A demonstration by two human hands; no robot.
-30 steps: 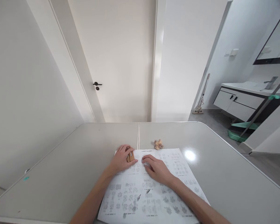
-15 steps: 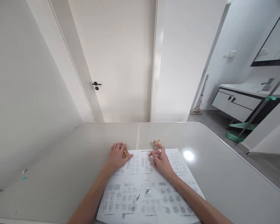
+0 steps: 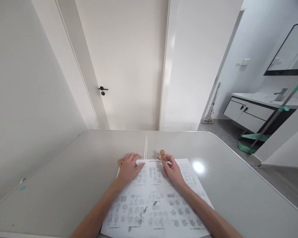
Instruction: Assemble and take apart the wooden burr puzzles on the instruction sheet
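Note:
At the top edge of a printed sheet (image 3: 161, 185), my right hand (image 3: 173, 171) has its fingers closed on a small wooden block puzzle (image 3: 161, 153) of crossed pieces. Part of the puzzle is hidden by the fingertips. To the left, my left hand (image 3: 128, 168) is open, thumb and fingers apart, resting over flat wooden pieces with dark holes (image 3: 120, 162). The hand covers most of these pieces. Rows of small grey figures and captions fill the sheet, which lies flat under both forearms.
The light grey table (image 3: 72, 175) has a seam (image 3: 146, 145) down its far half. Beyond it stands a white door with a black handle (image 3: 103, 88). On the right are a sink cabinet (image 3: 248, 110), a mop (image 3: 212, 105) and a green dustpan (image 3: 247, 147).
My right fingers have closed on the block puzzle, which has turned and shifted slightly left. My left hand has moved a little right, its fingers more stretched out, and the flat wooden pieces lie differently.

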